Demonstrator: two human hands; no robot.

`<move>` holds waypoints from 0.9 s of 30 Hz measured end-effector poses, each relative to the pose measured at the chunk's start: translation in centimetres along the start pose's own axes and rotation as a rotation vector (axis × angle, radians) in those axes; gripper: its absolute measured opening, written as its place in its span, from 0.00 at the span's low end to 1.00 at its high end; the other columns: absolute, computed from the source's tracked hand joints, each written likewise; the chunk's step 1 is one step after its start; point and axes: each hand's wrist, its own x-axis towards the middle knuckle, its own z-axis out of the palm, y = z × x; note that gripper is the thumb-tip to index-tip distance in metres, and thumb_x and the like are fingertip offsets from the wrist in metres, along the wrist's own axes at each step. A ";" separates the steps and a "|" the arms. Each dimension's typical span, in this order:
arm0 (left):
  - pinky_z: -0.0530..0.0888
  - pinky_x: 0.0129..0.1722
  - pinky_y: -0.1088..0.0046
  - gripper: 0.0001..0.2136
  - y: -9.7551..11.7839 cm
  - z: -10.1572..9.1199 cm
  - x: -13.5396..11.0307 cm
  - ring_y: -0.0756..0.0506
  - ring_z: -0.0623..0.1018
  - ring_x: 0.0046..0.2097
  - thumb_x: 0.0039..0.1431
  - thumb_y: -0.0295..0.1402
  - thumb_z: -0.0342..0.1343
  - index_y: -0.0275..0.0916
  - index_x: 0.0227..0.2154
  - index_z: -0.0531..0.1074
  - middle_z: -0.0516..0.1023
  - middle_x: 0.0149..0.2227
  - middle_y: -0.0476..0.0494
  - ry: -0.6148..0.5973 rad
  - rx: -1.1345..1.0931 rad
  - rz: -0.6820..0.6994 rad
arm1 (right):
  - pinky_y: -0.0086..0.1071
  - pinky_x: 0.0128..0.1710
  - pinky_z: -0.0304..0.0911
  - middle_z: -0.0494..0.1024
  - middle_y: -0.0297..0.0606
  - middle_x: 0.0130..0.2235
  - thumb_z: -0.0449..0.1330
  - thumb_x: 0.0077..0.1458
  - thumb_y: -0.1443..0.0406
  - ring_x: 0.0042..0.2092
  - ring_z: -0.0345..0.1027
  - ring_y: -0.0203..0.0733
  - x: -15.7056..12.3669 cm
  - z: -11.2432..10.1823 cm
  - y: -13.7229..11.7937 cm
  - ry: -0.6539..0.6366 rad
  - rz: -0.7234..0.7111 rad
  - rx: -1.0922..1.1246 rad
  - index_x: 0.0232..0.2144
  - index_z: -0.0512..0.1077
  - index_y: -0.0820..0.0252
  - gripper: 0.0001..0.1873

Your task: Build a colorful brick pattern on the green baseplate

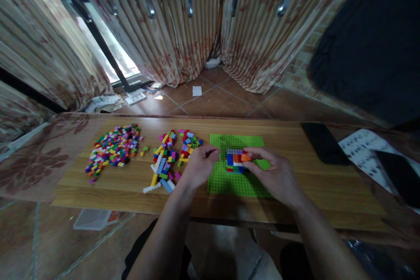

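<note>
A green studded baseplate (pixel 223 183) lies on the wooden table in front of me. Over its middle is a small block built from toy bricks (pixel 234 158), with blue, red, white and grey parts. My right hand (pixel 275 173) comes in from the right and pinches an orange toy brick (pixel 245 157) at the block's right side. Whether that brick is joined to the block I cannot tell. My left hand (pixel 203 164) hovers by the plate's left edge, thumb and fingers closed together. What it holds, if anything, is too small to make out.
Small mixed bricks (pixel 114 144) are heaped at the table's left. Nearer lie larger loose bricks (pixel 162 166) and another cluster (pixel 188 142). A black flat device (pixel 324 143), a printed sheet (pixel 357 142) and a dark phone-like object (pixel 398 175) are at right.
</note>
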 end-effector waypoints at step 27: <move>0.63 0.26 0.73 0.25 -0.6 2.5 -1.2 0.45 0.74 0.27 0.51 0.44 0.62 0.34 0.48 0.73 0.76 0.25 0.47 -0.038 0.382 -0.100 | 0.43 0.47 0.66 0.75 0.39 0.43 0.63 0.54 0.67 0.46 0.68 0.47 -0.9 0.8 0.6 -0.120 -0.132 -0.271 0.36 0.75 0.55 0.06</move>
